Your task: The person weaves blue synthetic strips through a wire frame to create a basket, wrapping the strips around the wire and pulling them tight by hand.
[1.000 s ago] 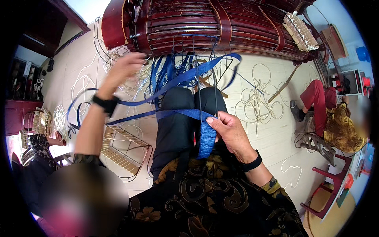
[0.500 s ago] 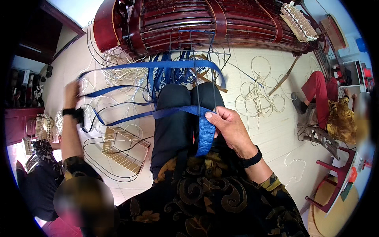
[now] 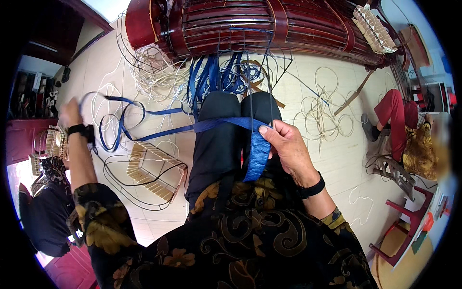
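My right hand (image 3: 284,144) pinches the wire frame (image 3: 269,72) where blue strap is wrapped in a thick band (image 3: 257,159), above my dark-trousered legs (image 3: 216,144). From there the flat blue strap (image 3: 163,131) runs leftward across the floor in loose loops. My left hand (image 3: 71,111) is out at the far left beside those loops, its fingers blurred; whether it grips the strap I cannot tell. A pile of blue strapping (image 3: 207,72) lies beyond my knees.
A dark red slatted wooden bench (image 3: 226,21) stands ahead. Pale cord coils (image 3: 320,111) and a part-wrapped frame (image 3: 161,185) lie on the tiled floor. Co-workers sit at right (image 3: 409,139) and left (image 3: 43,207). A red stool (image 3: 404,236) stands at lower right.
My left hand has swept outward to the far left, and the raised length of blue strap has dropped into low loops. My right hand keeps its pinch on the wrapped band.
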Action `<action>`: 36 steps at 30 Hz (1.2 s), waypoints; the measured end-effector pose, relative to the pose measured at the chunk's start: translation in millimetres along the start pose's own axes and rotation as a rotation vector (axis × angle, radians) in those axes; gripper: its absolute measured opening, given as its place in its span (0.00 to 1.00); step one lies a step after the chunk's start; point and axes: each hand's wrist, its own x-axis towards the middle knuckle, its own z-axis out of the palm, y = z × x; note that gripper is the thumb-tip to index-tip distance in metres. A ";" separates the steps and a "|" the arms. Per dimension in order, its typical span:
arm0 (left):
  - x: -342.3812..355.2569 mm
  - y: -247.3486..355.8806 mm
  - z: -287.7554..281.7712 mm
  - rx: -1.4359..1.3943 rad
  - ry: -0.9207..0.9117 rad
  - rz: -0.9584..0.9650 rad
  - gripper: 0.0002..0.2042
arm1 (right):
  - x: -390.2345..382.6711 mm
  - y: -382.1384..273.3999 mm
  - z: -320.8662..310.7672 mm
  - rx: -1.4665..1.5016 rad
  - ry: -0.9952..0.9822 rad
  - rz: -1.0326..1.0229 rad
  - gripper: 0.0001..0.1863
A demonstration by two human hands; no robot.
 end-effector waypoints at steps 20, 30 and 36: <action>-259.2 461.1 -216.5 -2.123 -1.125 -0.185 0.17 | -2.2 -3.5 6.3 0.138 -0.069 0.016 0.08; -266.8 456.0 -217.3 -2.120 -1.014 -0.266 0.18 | 5.4 -0.3 -10.5 -0.044 -0.193 0.074 0.11; -264.8 450.7 -215.3 -2.146 -0.981 -0.282 0.18 | 7.7 1.8 -7.9 -0.119 -0.162 0.026 0.12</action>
